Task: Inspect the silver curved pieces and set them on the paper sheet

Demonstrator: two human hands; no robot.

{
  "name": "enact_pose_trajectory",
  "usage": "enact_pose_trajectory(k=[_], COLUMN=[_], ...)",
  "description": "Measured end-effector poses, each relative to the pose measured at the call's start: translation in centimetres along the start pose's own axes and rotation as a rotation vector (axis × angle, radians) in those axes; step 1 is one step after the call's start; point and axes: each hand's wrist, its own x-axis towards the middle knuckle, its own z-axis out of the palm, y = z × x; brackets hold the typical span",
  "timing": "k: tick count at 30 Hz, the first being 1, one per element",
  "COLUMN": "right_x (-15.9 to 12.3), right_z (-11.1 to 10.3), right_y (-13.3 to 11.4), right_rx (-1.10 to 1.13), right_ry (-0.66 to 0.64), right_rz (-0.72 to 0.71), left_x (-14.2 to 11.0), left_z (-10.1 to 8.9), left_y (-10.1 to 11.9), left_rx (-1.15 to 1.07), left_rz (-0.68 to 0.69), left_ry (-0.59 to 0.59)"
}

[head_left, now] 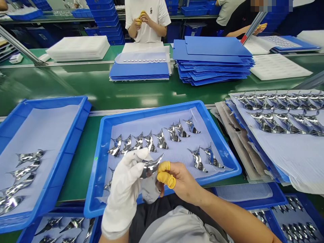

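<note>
A shiny curved metal part (pixel 150 168) with pointed tips is held in front of my body, over the near edge of a blue tray (pixel 100 158). My left hand (pixel 124 185), in a white glove, pinches its left side between thumb and fingers. Yellow finger cots cover the thumb and a finger of my right hand (pixel 177 180), which grips the part's right end. Some of my right fingers are hidden behind it. Beyond my hands, similar metal parts (pixel 162 139) lie in a row on the white liner, with two more (pixel 197 159) nearer on the right.
At left stands another blue tray (pixel 73 148) with several metal parts. Rows of parts lie on a white sheet (pixel 286 158) at right. Stacked blue sheets (pixel 212 60) and white foam sheets (pixel 78 47) sit across the green table (pixel 101 86). A co-worker (pixel 148 20) is opposite.
</note>
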Motion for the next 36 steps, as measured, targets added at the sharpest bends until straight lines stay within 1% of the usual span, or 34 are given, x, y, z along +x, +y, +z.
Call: enact_pose_trajectory(k=[3, 7, 11, 14, 16, 18, 19, 21, 23, 25, 26, 29, 33, 36], right_x=[0.3, 0.6, 0.5, 0.3, 0.2, 0.3, 0.5, 1.1, 2.1, 3.4, 4.1, 6.2, 8.6, 9.7], right_z=[-0.4, -0.8, -1.0, -0.8, -0.7, -0.6, -0.5, -0.6, -0.6, -0.5, -0.4, 0.1, 0.9, 1.3], right_y=[0.2, 0.1, -0.2, -0.3, -0.1, 0.2, 0.4, 1.0, 1.8, 2.7, 3.1, 4.5, 6.2, 7.3], right_rx=[-0.071, -0.178, -0.421, -0.588, -0.652, -0.687, -0.707, -0.836, -1.083, -1.301, -1.361, -1.44, -1.505, -1.515], right_ry=[-0.027, -0.029, 0.008, -0.017, -0.059, -0.117, -0.147, -0.195, -0.211, -0.199, -0.19, -0.166, -0.161, -0.181], right_rz=[-0.07, -0.164, -0.288, -0.328, -0.28, -0.185, -0.121, 0.037, 0.209, 0.33, 0.367, 0.42, 0.47, 0.488], left_x=[-0.3, -0.9, -1.1, -0.9, -0.5, 0.1, 0.4, 1.0, 1.2, 1.2, 1.2, 1.0, 0.9, 1.0], left_z=[-0.3, -0.8, -1.1, -1.6, -2.1, -2.9, -3.5, -4.7, -6.1, -7.2, -7.6, -7.9, -7.3, -6.8], left_y=[0.7, 0.9, 0.8, 0.9, 1.4, 2.0, 2.3, 2.8, 3.1, 3.1, 3.0, 2.6, 2.2, 1.8], left_rx=[0.056, 0.135, 0.21, 0.296, 0.42, 0.573, 0.634, 0.69, 0.662, 0.614, 0.591, 0.546, 0.525, 0.508], left_rz=[0.095, 0.15, 0.159, 0.18, 0.162, 0.129, 0.12, 0.119, 0.123, 0.121, 0.115, 0.082, 0.015, -0.012], left_ry=[-0.051, -0.057, -0.05, -0.045, -0.079, -0.108, -0.089, 0.023, 0.16, 0.232, 0.244, 0.237, 0.175, 0.129])
